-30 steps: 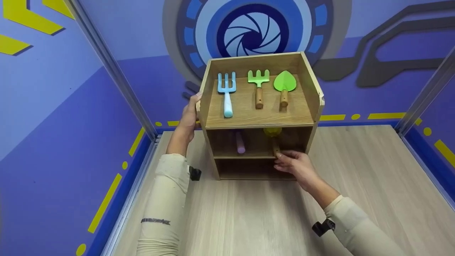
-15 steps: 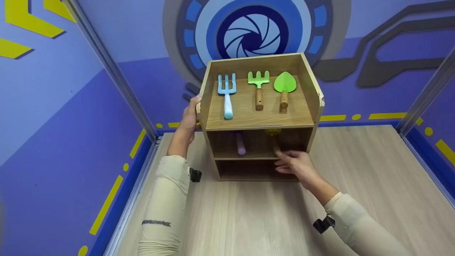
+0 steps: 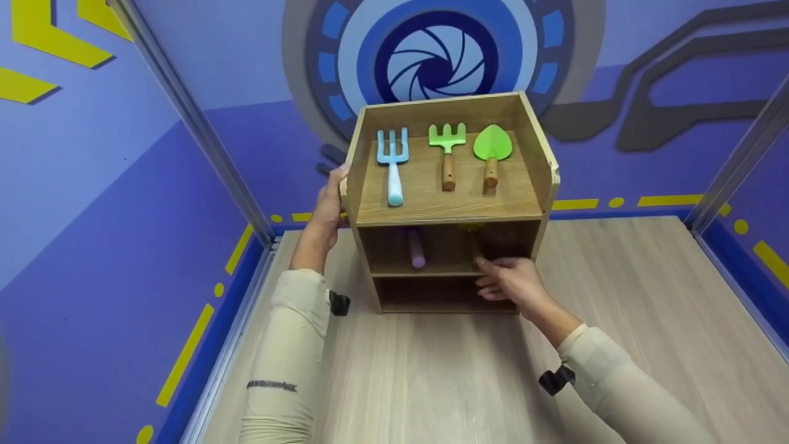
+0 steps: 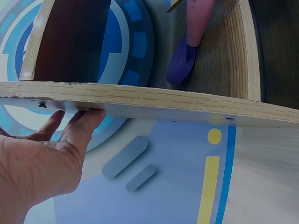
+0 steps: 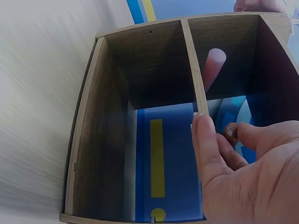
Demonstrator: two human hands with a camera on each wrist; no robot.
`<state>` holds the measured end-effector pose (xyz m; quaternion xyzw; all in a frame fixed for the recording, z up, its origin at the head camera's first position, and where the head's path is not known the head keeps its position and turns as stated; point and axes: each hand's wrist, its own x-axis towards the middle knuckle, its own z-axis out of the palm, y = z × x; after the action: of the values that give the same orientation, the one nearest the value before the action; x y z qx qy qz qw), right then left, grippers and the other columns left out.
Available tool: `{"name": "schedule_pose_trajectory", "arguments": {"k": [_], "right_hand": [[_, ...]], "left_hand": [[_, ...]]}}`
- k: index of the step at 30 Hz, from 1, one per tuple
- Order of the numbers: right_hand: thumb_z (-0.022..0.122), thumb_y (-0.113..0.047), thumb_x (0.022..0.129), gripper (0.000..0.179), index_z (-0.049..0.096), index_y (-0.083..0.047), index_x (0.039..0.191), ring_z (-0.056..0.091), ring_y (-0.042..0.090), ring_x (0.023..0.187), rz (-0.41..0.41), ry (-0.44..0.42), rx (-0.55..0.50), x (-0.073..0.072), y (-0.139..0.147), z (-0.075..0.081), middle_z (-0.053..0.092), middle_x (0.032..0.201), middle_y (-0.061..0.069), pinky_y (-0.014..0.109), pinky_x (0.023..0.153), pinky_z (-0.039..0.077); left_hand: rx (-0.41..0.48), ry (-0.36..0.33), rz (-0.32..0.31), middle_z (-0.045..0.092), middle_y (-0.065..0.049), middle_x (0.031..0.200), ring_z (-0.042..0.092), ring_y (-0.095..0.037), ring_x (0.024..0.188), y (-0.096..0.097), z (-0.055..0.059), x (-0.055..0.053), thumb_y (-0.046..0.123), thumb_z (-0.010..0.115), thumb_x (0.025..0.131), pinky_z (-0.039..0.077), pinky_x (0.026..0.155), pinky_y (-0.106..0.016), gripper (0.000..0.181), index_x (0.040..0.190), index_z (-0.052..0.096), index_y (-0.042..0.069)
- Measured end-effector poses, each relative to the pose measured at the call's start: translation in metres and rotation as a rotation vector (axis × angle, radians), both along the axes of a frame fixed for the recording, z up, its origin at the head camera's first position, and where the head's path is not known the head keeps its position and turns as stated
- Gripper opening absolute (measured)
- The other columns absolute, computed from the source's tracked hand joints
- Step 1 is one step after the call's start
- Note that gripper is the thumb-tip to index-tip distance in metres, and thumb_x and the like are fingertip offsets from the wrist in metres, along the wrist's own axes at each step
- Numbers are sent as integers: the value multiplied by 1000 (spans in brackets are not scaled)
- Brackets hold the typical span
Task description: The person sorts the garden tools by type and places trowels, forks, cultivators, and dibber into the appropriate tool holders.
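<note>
A small wooden shelf (image 3: 453, 217) stands on the table. My left hand (image 3: 325, 206) touches its left side panel from outside with its fingertips, as the left wrist view (image 4: 51, 158) also shows. My right hand (image 3: 515, 282) is at the middle compartment, thumb and finger pinching the end of a wooden handle (image 5: 230, 132). Only part of the tool's yellow head (image 3: 471, 227) shows under the top board, so its kind is unclear. Left of it in that compartment lies a tool with a pink-purple handle (image 3: 416, 248) and a purple scoop-like head (image 4: 181, 63).
On the top board lie a blue hand fork (image 3: 393, 163), a green hand rake (image 3: 449, 154) with a wooden handle and a green trowel (image 3: 492, 151). A lower compartment (image 3: 444, 293) sits beneath the middle one. Patterned blue walls surround the table (image 3: 425, 376).
The yellow head has slid farther back under the top board, and less of it shows. My right hand still pinches the handle; my left hand stays at the side panel.
</note>
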<state>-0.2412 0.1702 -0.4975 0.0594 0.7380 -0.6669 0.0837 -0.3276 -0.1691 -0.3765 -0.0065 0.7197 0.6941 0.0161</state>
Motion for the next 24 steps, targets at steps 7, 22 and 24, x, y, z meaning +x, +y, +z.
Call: {"name": "schedule_pose_trajectory", "arguments": {"k": [7, 22, 24], "right_hand": [[71, -40, 102, 54, 71, 9, 123, 77, 17, 69, 4, -14, 31, -1, 1, -3, 82, 89, 14, 34, 68, 65], [72, -44, 101, 59, 70, 8, 129, 78, 18, 74, 2, -5, 73, -4, 5, -4, 83, 99, 19, 38, 74, 66], [72, -46, 100, 61, 69, 8, 130, 78, 17, 76, 14, -3, 83, -4, 4, -4, 82, 103, 21, 40, 77, 66]], "left_hand": [[-20, -2, -9, 53, -13, 151, 56, -27, 126, -1, -4, 1, 68, 45, 95, 49, 99, -46, 76, 159, 50, 28], [-8, 7, -23, 52, -13, 156, 56, -30, 130, -1, 0, -2, 68, 46, 95, 49, 104, -51, 77, 162, 46, 30], [-11, 10, -22, 50, -12, 158, 56, -31, 131, -3, 0, -1, 67, 46, 95, 49, 105, -52, 77, 163, 45, 32]]}}
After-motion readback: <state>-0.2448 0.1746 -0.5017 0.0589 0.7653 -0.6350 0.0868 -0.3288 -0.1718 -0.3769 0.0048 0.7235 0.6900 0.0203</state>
